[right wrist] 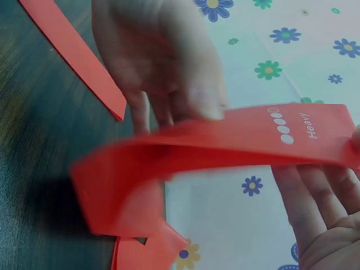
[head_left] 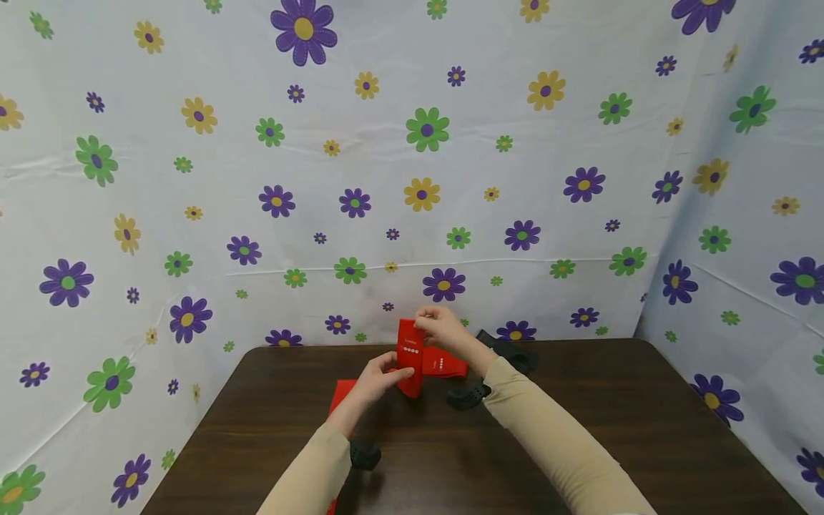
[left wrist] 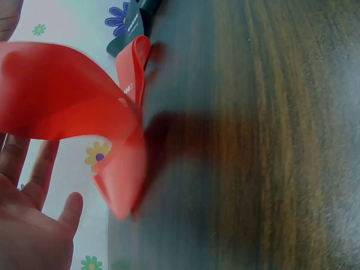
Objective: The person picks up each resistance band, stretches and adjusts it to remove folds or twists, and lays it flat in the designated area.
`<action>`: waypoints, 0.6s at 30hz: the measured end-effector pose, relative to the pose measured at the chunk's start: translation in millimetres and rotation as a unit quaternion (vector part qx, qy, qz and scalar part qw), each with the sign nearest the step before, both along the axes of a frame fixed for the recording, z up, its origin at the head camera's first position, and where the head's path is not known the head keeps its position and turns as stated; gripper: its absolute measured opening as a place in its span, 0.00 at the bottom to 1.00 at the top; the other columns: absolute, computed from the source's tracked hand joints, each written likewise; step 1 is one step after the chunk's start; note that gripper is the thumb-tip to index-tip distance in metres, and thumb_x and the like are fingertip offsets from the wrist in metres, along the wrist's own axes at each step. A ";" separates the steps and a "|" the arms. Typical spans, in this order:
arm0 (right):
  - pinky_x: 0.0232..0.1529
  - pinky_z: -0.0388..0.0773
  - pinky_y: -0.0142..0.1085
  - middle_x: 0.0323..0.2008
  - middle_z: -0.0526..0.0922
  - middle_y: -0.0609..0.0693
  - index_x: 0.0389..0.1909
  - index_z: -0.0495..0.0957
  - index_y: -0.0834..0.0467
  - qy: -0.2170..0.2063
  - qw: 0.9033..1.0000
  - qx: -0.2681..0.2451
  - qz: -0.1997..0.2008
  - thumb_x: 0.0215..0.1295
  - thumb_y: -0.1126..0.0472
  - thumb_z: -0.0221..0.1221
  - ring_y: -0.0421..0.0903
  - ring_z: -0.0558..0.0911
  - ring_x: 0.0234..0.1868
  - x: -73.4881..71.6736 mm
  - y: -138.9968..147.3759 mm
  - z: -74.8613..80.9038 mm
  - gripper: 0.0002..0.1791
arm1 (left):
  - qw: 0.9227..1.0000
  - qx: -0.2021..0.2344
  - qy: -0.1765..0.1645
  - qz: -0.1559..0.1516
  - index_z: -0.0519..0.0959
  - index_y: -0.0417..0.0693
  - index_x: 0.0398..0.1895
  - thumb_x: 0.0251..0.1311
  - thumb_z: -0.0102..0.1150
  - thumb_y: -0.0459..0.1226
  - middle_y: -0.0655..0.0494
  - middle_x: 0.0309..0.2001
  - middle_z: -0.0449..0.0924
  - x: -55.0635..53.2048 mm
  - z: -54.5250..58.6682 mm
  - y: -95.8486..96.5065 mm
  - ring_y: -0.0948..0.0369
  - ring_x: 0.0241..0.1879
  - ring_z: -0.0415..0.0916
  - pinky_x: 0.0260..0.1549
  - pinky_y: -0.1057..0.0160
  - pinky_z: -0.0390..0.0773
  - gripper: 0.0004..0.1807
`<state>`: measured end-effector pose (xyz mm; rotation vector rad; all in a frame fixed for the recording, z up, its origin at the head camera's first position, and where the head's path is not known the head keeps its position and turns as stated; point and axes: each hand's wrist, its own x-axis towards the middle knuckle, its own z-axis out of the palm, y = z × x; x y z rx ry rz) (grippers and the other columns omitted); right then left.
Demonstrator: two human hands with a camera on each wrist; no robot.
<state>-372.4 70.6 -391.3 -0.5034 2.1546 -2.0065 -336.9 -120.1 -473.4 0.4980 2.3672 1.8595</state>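
Observation:
A red resistance band [head_left: 410, 350] marked "Heavy" hangs in a loop above the table, its lower end close to the tabletop. My right hand [head_left: 444, 332] pinches its upper end between thumb and fingers. At the loop's left side is my left hand [head_left: 376, 380], its thumb across the front and its fingers [right wrist: 140, 112] reaching behind. Seen from the left wrist, those fingers are fairly straight against the band [left wrist: 62, 90], and the thumb stands apart from them. The right wrist view shows the right hand [right wrist: 326, 225] at the band's far end, partly cut off by the frame.
Behind the held band lies a folded red band [head_left: 444, 363] with white print. A dark band [head_left: 515, 352] lies farther right near the back edge. Another red strip [head_left: 342, 390] runs along the table [head_left: 579, 400] at left, partly covered by the left arm. Flowered cloth hangs behind.

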 end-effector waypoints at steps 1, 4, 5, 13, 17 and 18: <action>0.39 0.82 0.45 0.33 0.78 0.55 0.35 0.73 0.62 -0.006 1.000 -0.005 -0.005 0.64 0.65 0.54 0.49 0.80 0.30 1.4 2.3 0.8 0.03 | 1.000 -0.005 -0.005 -0.004 0.78 0.41 0.53 0.63 0.61 0.44 0.49 0.48 0.82 0.8 -1.0 1.1 0.55 0.44 0.76 0.48 0.51 0.76 0.20; 0.41 0.81 0.48 0.35 0.80 0.56 0.36 0.72 0.61 -0.012 1.000 -0.016 -0.015 0.65 0.64 0.54 0.49 0.81 0.31 4.1 10.3 2.3 0.04 | 1.000 -0.018 -0.022 -0.013 0.80 0.40 0.53 0.62 0.62 0.46 0.47 0.47 0.83 2.3 -4.4 4.1 0.55 0.42 0.78 0.46 0.51 0.78 0.22; 0.41 0.81 0.48 0.35 0.80 0.56 0.36 0.72 0.61 -0.012 1.000 -0.020 -0.016 0.65 0.64 0.54 0.49 0.81 0.32 4.6 13.3 3.1 0.04 | 0.999 -0.026 -0.026 -0.014 0.80 0.40 0.53 0.62 0.63 0.47 0.48 0.46 0.83 2.7 -5.3 4.9 0.55 0.42 0.78 0.45 0.51 0.78 0.22; 0.34 0.83 0.40 0.35 0.82 0.56 0.36 0.72 0.61 -0.002 0.998 -0.040 -0.048 0.68 0.64 0.52 0.48 0.84 0.30 6.3 43.7 5.7 0.04 | 0.994 -0.091 -0.057 -0.033 0.82 0.42 0.50 0.60 0.64 0.47 0.51 0.41 0.84 10.6 -12.2 5.5 0.57 0.39 0.77 0.44 0.50 0.77 0.21; 0.32 0.82 0.37 0.33 0.82 0.54 0.35 0.72 0.62 -0.011 0.996 -0.049 -0.076 0.67 0.63 0.53 0.47 0.83 0.30 9.1 59.9 1.1 0.05 | 0.990 -0.091 -0.077 -0.075 0.82 0.41 0.49 0.60 0.65 0.44 0.51 0.39 0.84 15.7 -18.5 5.4 0.57 0.37 0.77 0.42 0.53 0.78 0.19; 0.31 0.82 0.37 0.33 0.81 0.54 0.35 0.73 0.62 -0.013 0.995 -0.050 -0.080 0.68 0.63 0.53 0.46 0.82 0.29 10.0 64.3 -1.8 0.05 | 0.989 -0.089 -0.082 -0.084 0.82 0.40 0.48 0.60 0.65 0.43 0.51 0.38 0.84 17.0 -20.1 5.5 0.57 0.36 0.77 0.41 0.55 0.78 0.19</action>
